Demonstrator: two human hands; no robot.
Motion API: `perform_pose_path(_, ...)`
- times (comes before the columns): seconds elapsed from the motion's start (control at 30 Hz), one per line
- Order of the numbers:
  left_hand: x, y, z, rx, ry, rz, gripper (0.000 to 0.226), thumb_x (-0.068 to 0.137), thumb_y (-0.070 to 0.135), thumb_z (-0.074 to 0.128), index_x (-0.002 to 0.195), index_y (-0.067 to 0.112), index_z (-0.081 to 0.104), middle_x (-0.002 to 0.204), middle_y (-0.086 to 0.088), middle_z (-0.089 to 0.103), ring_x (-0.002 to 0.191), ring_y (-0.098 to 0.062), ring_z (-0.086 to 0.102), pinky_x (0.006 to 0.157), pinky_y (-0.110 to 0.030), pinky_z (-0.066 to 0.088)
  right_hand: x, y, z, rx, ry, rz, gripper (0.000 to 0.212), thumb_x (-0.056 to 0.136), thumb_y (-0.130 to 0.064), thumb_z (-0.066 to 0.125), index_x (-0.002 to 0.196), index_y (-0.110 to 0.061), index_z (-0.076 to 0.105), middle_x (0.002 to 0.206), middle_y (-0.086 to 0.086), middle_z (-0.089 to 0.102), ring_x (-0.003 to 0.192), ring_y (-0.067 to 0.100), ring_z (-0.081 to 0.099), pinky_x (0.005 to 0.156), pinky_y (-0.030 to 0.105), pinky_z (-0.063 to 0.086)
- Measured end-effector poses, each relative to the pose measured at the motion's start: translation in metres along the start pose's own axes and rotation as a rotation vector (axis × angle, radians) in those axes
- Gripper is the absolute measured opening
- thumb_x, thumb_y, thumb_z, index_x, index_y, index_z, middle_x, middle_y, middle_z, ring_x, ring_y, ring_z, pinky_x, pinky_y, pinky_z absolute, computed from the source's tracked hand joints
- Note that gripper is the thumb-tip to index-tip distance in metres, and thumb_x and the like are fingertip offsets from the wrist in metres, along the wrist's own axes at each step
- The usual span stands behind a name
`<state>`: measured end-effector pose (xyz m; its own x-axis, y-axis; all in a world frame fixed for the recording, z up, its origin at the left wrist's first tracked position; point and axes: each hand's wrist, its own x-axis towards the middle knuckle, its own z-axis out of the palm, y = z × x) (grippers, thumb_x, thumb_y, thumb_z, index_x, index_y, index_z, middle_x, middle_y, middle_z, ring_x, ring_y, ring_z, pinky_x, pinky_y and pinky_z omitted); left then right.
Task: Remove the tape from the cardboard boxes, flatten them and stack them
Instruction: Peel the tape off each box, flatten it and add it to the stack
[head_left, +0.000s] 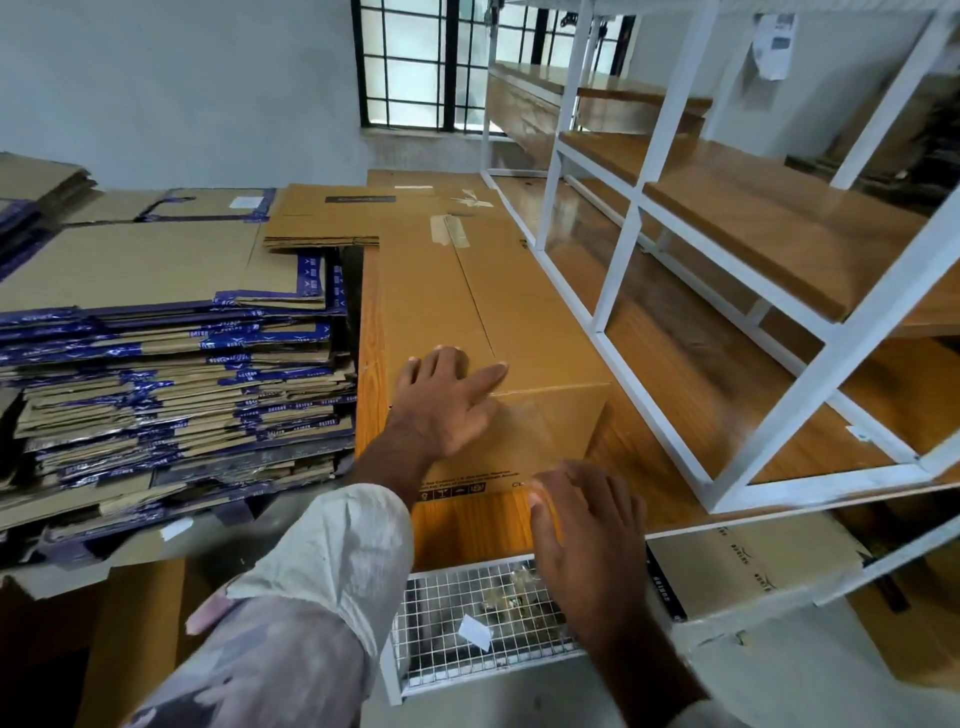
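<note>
Head view: long brown cardboard box (467, 312) lying on wooden bench (370, 374), left hand (441, 405) flat on top, right hand (587, 525) loosely spread at clear tape (524, 421); probably light, stiff; best peeled at tape's lower edge.

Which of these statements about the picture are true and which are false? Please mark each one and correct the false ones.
1. The left hand lies flat on top of the long cardboard box. True.
2. The long cardboard box is already flattened. False: it still stands assembled on the wooden table, with clear tape over its near edge.
3. A stack of flattened boxes with blue tape lies left of the table. True.
4. The right hand rests on the stack of flattened boxes. False: it is at the lower near end of the long box, above the wire basket.
5. The wire basket stands on the white shelf frame. False: it sits below the table's near edge.
</note>
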<state>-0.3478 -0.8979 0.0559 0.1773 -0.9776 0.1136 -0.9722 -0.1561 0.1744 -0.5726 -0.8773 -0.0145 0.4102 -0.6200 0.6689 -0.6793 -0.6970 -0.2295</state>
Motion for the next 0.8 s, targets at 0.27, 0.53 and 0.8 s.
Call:
perform_pose_path(0.27, 0.000, 0.008, 0.011, 0.122, 0.082, -0.003, 0.058, 0.103, 0.061, 0.035, 0.156, 0.047, 0.018, 0.160, -0.013, 0.025, 0.152, -0.034, 0.018, 0.124, -0.055, 0.016, 0.003, -0.003, -0.020, 0.092, 0.131, -0.113, 0.029, 0.087, -0.024, 0.067, 0.116, -0.022, 0.069, 0.115, 0.006, 0.069, 0.102, 0.024, 0.064, 0.077, 0.043, 0.048)
perform_pose_path(0.53, -0.013, 0.017, 0.038, 0.221, 0.131, -0.039, 0.080, 0.105, 0.050, 0.040, 0.161, 0.022, -0.009, 0.170, -0.014, -0.003, 0.157, -0.032, 0.000, 0.126, -0.052, 0.006, 0.099, 0.018, 0.006, 0.127, -0.068, -0.012, 0.035, 0.095, -0.043, 0.056, 0.120, -0.020, 0.066, 0.123, 0.000, 0.062, 0.113, 0.017, 0.057, 0.090, 0.045, 0.052)
perform_pose_path(0.8, -0.021, 0.010, 0.030, -0.025, 0.289, 0.007, 0.076, 0.077, 0.043, 0.045, 0.148, 0.017, 0.048, 0.151, -0.001, 0.050, 0.136, -0.023, 0.047, 0.110, -0.045, 0.036, 0.172, 0.024, 0.052, 0.039, -0.534, -0.046, 0.042, 0.100, -0.057, 0.041, 0.139, -0.042, 0.047, 0.151, -0.004, 0.042, 0.139, 0.019, 0.038, 0.110, 0.053, 0.030)
